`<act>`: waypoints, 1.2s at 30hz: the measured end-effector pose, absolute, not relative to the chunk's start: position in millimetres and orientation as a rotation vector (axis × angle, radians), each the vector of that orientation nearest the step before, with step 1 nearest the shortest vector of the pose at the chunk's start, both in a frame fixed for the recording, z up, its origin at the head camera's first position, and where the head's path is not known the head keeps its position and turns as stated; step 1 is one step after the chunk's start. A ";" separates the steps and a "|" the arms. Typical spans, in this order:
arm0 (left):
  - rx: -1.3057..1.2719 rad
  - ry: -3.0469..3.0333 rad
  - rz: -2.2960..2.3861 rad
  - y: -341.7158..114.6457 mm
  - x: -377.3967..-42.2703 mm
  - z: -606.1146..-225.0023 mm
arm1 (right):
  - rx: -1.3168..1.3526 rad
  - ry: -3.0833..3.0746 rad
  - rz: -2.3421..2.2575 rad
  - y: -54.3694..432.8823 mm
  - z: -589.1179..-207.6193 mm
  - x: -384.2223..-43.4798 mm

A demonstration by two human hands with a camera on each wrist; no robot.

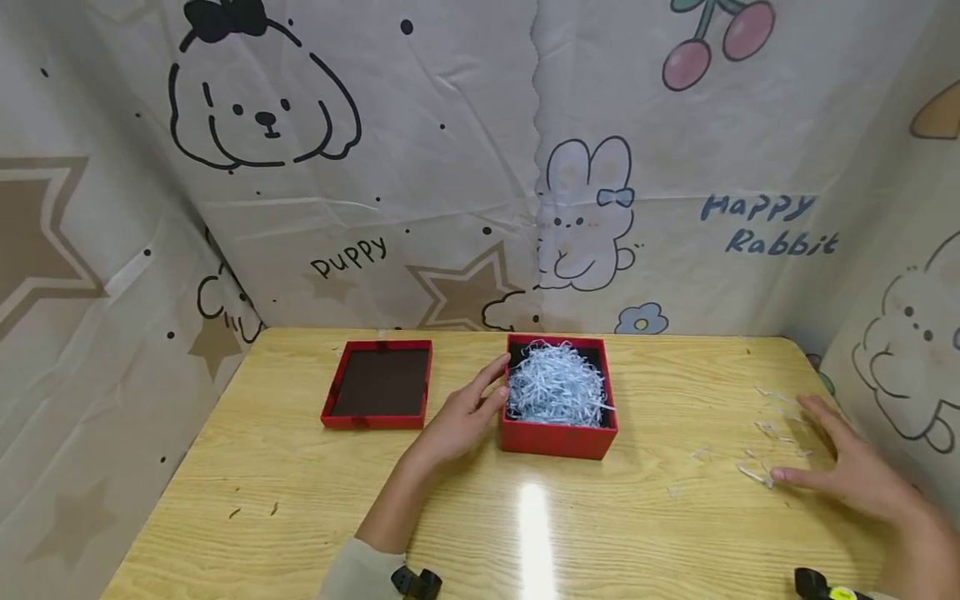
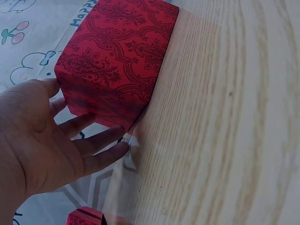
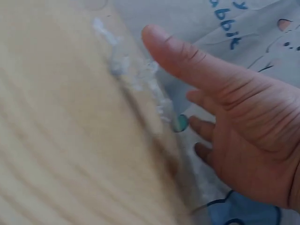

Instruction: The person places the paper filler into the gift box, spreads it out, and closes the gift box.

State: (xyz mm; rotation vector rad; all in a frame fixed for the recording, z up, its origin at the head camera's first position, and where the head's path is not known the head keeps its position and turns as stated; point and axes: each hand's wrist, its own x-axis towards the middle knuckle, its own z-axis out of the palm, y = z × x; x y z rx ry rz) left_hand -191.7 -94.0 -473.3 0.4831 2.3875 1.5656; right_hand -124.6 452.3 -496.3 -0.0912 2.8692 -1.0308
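Red box [image 1: 558, 442] close to the back edge of the wood table [image 1: 660, 542], pale paper shreds [image 1: 558, 383] heaped inside.
Wide stretch of wood between box and right hand [image 1: 855, 468], which is spread, grasping nothing, near the table's right edge; thumb beside loose strands [image 1: 756, 477], contact unclear. Left hand [image 1: 462, 418], fingers loosely extended, gripping nothing, touches box's left side; shallow red lid [image 1: 375, 422] lies farther left.

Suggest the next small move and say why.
Probably gather the loose pale shreds with the right hand: they lie scattered on the table beside it, while the left hand touches the red box, which holds a heap of similar shreds.
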 end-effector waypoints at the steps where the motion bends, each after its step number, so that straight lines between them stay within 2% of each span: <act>1: 0.485 2.385 1.569 -93.9 -191.9 -473.6 | -0.092 2.876 -1.037 451.6 -499.7 -126.1; 12: 0.504 2.409 1.542 -94.0 -193.9 -474.1 | -0.055 2.886 -0.971 450.7 -514.6 -137.2; 36: 0.495 2.406 1.536 -96.1 -193.1 -475.5 | -0.201 2.877 -0.921 427.3 -486.4 -136.5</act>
